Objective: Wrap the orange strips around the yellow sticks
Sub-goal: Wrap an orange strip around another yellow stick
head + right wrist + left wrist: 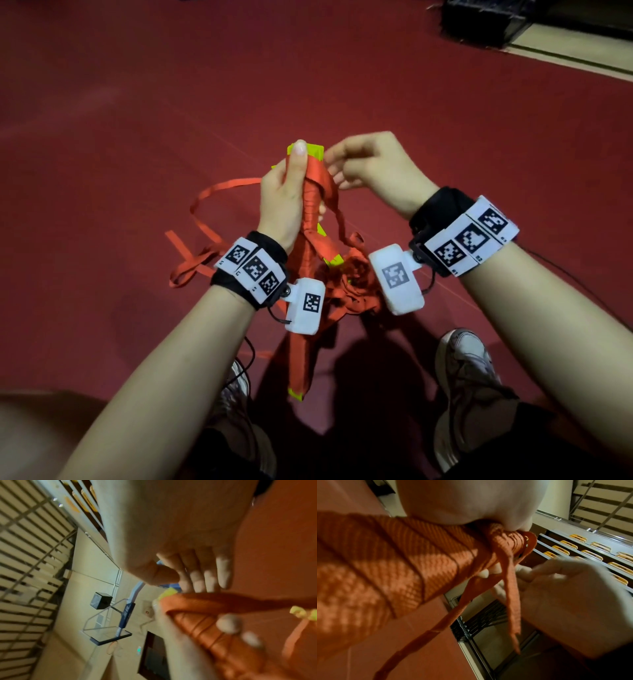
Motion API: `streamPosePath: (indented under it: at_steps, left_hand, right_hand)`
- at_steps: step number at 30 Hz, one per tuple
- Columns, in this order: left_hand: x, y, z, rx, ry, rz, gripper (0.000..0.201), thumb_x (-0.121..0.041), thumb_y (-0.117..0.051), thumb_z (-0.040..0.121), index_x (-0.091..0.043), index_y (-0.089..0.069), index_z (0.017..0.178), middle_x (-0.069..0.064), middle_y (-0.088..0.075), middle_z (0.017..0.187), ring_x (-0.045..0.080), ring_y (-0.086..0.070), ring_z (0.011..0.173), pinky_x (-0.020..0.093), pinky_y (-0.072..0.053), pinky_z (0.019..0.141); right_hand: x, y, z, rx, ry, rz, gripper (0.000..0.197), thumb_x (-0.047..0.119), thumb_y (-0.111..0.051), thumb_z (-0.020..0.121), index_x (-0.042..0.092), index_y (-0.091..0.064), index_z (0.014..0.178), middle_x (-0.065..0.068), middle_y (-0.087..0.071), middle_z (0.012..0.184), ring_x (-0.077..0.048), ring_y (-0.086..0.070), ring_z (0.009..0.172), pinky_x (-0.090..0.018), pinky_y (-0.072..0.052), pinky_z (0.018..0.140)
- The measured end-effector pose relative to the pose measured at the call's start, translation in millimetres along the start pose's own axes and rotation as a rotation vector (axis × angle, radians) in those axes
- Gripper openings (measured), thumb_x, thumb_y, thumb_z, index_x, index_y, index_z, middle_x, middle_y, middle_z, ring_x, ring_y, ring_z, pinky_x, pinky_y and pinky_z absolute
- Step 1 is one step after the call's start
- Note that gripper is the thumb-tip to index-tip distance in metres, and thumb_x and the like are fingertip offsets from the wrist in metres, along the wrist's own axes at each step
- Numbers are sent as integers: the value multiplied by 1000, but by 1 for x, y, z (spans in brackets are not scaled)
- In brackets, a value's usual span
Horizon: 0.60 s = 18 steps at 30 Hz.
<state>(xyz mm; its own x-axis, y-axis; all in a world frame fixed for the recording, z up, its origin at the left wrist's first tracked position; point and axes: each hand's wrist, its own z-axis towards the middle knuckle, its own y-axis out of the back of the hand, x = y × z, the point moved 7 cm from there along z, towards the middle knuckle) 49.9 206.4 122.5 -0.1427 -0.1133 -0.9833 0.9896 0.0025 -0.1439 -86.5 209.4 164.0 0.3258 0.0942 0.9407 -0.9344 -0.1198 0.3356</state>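
Note:
In the head view my left hand (287,195) grips a yellow stick (314,150) held upright over the floor, with the thumb lying along it up to the top. Orange strip (310,212) covers most of the stick; bare yellow shows at the top and at the bottom end (296,394). My right hand (363,164) is at the stick's top with curled fingers, pinching the strip's loose part. The left wrist view shows the wound stick (402,568), a hanging tail (511,588) and the right hand (565,588). The right wrist view shows the right fingers (197,574) at the yellow tip (169,592).
Loose orange strips (205,202) trail over the red floor (137,102) to the left. A tangled heap of strips (352,284) with another yellow piece (334,260) lies below my hands. My shoes (469,377) are at the bottom. A black crate (479,20) stands far right.

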Motion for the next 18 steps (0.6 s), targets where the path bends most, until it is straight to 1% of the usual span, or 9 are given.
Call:
streamPosePath:
  at_steps: [2, 5, 7, 10, 11, 13, 14, 16, 18]
  left_hand:
    - [-1, 1, 1, -17, -35, 18, 43, -46, -45, 105, -10, -56, 84, 17, -54, 62, 22, -52, 42, 27, -46, 41]
    - [-1, 1, 0, -19, -54, 19, 39, -45, -48, 104, -15, -64, 86, 17, -61, 67, 22, -54, 45, 29, -48, 43]
    - [0, 0, 0, -11, -44, -11, 38, -48, -50, 99, -16, -62, 83, 10, -59, 60, 21, -53, 44, 28, -46, 42]
    - [3, 6, 4, 0, 17, -64, 48, -54, -47, 98, -12, -61, 79, 10, -56, 56, 21, -52, 40, 27, -44, 41]
    - [5, 7, 5, 38, 57, -96, 55, -57, -43, 99, -11, -62, 76, 11, -57, 56, 22, -52, 39, 26, -43, 41]
    - [7, 0, 3, 196, 165, -178, 66, -64, -35, 99, -16, -65, 66, 10, -57, 55, 21, -50, 38, 23, -40, 40]
    - [6, -5, 1, 281, 213, -217, 70, -66, -30, 100, -18, -66, 62, 10, -56, 53, 21, -49, 37, 23, -39, 39]
    - [6, -12, -1, 389, 272, -295, 74, -69, -26, 98, -18, -68, 63, 9, -54, 49, 20, -48, 36, 24, -38, 39]
    - [9, -11, 2, 427, 297, -345, 76, -73, -23, 95, -17, -68, 70, 9, -53, 49, 20, -48, 38, 26, -39, 42]
  right_hand:
    - [6, -2, 1, -45, 3, 43, 24, 25, -70, 70, 9, -72, 88, -5, -65, 76, -14, -63, 71, -32, -58, 71]
    - [4, -2, 2, -88, 19, -81, 37, 34, -84, 69, 9, -73, 94, 0, -66, 74, -13, -62, 67, -36, -54, 67]
    - [0, -1, 3, -102, 3, -60, 30, 22, -86, 74, 8, -72, 97, 2, -65, 70, -10, -59, 58, -32, -46, 61]
    - [1, -3, -2, -27, -53, 102, 13, 3, -76, 86, -2, -69, 96, 0, -58, 54, -8, -46, 39, -24, -31, 44]
    - [2, -2, -3, 8, -62, 139, 6, 2, -74, 87, -1, -68, 87, 0, -56, 51, -7, -41, 36, -22, -24, 43]
    - [8, -2, -7, 86, -39, 167, 17, 3, -71, 89, 1, -63, 74, 2, -55, 47, -5, -39, 35, -23, -15, 44]
    - [11, -6, -10, 136, -12, 167, 20, 3, -69, 90, -1, -59, 73, 3, -56, 45, -3, -42, 34, -25, -13, 45]
    - [18, -12, -16, 204, 45, 131, 20, 3, -67, 92, -2, -56, 76, 3, -58, 45, -2, -42, 34, -25, -13, 42]
    - [20, -15, -18, 196, 73, 105, 21, 3, -67, 93, 1, -53, 78, 4, -61, 46, -1, -40, 34, -14, -22, 39]
